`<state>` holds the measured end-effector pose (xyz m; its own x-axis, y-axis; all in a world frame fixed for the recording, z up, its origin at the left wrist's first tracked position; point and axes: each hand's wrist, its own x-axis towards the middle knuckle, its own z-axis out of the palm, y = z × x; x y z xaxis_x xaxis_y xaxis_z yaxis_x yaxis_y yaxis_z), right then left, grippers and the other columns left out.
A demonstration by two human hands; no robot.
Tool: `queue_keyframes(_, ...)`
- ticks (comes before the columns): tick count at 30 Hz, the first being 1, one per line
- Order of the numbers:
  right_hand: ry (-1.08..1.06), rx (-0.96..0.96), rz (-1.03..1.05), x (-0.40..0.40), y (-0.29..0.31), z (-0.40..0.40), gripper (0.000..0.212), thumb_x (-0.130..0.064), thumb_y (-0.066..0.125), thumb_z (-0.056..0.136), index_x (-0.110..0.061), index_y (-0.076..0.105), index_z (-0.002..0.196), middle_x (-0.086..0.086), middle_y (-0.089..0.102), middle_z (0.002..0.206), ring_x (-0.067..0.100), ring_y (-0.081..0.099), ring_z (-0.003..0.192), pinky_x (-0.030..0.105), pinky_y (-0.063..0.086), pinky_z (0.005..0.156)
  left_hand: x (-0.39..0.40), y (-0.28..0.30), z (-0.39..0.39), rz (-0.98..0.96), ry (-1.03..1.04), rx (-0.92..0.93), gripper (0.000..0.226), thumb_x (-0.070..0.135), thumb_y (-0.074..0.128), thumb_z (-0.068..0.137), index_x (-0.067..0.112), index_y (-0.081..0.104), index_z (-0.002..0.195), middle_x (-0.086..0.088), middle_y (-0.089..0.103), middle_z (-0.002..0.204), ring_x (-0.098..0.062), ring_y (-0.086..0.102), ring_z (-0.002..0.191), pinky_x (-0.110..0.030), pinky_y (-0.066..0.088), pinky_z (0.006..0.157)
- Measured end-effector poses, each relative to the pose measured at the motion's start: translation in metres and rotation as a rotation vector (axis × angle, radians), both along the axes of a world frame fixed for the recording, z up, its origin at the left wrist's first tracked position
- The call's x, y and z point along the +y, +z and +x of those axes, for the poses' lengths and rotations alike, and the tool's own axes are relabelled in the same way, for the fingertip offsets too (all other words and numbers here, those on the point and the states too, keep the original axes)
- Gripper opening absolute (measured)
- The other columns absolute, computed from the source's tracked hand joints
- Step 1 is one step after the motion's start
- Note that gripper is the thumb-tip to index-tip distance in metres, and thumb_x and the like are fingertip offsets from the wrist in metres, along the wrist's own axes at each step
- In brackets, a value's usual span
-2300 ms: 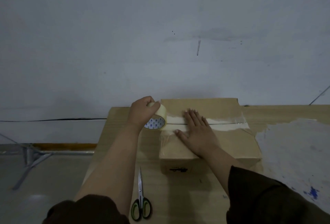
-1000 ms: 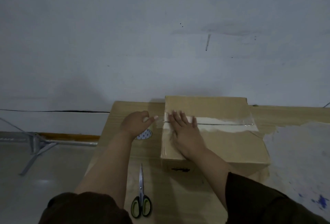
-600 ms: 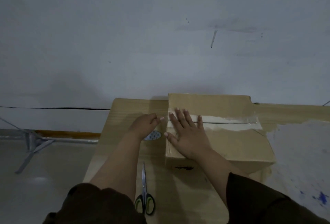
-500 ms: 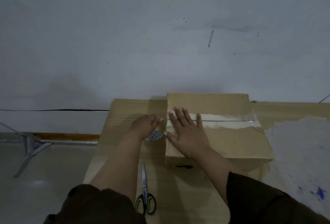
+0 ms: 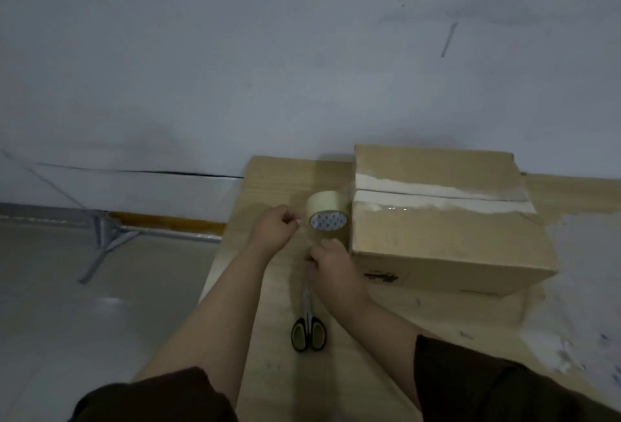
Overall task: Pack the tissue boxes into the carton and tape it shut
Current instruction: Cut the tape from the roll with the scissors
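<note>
The brown carton [image 5: 447,240] sits closed on the wooden table [image 5: 279,381], with pale tape along its top seam. A beige tape roll [image 5: 327,214] stands against the carton's left side. My left hand [image 5: 274,231] is just left of the roll, its fingertips pinched at the roll's edge. In front of the roll, my right hand [image 5: 332,265] has its fingers curled over the blade tips of the scissors [image 5: 308,334]. The scissors' black and green handles lie on the table. No tissue boxes are visible.
The table's left edge runs close beside my left arm, with grey floor and a metal frame [image 5: 104,240] beyond it. A white, paint-marked patch [image 5: 581,304] covers the table to the right of the carton. A pale wall rises behind.
My right hand left the carton top and came down to the scissors' blades. The left hand shifted to the roll's left edge, so the roll now shows. The view swung left.
</note>
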<state>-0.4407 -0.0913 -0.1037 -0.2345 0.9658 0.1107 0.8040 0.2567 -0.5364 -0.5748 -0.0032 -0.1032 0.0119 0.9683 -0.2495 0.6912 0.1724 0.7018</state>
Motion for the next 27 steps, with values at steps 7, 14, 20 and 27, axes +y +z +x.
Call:
queue_keyframes(7, -0.233, 0.01, -0.469, -0.012, -0.041, -0.013, 0.024, -0.004, 0.05, 0.088, -0.005, 0.072, 0.096, 0.015, 0.069, 0.102, 0.029, 0.064, 0.096, 0.028, 0.047, 0.074, -0.059, -0.044, -0.02, -0.337, 0.016, 0.093, 0.012, 0.006, 0.066, 0.084, 0.002, 0.075, 0.091, -0.001, 0.066, 0.065, -0.006, 0.059, 0.055, -0.022, 0.055, 0.06)
queue_keyframes(14, -0.62, 0.566, -0.821, -0.011, -0.069, -0.014, 0.023, 0.003, 0.052, 0.087, -0.003, 0.072, 0.097, 0.018, 0.071, 0.087, 0.03, 0.066, 0.072, 0.037, 0.058, 0.071, -0.08, -0.069, -0.004, -0.351, 0.051, 0.057, 0.015, 0.02, 0.076, 0.08, 0.006, 0.076, 0.086, -0.012, 0.076, 0.084, -0.003, 0.059, 0.05, -0.017, 0.055, 0.058)
queue_keyframes(20, -0.669, 0.763, -0.885, -0.01, -0.061, -0.017, 0.023, 0.007, 0.049, 0.086, 0.0, 0.069, 0.093, 0.011, 0.063, 0.07, 0.018, 0.055, 0.054, 0.024, 0.047, 0.05, -0.076, -0.072, -0.001, -0.367, 0.087, -0.021, 0.032, 0.028, 0.074, 0.082, 0.015, 0.055, 0.06, -0.005, 0.057, 0.057, -0.015, 0.054, 0.053, -0.024, 0.047, 0.056)
queue_keyframes(27, -0.501, 0.62, -0.68, 0.008, -0.031, -0.017, 0.018, -0.002, 0.054, 0.09, -0.01, 0.07, 0.09, 0.003, 0.067, 0.089, 0.019, 0.063, 0.086, 0.027, 0.049, 0.074, -0.058, -0.037, -0.025, -0.402, 0.189, -0.554, 0.021, 0.015, 0.066, 0.09, 0.01, 0.061, 0.07, -0.01, 0.056, 0.074, -0.02, 0.058, 0.074, -0.035, 0.059, 0.07)
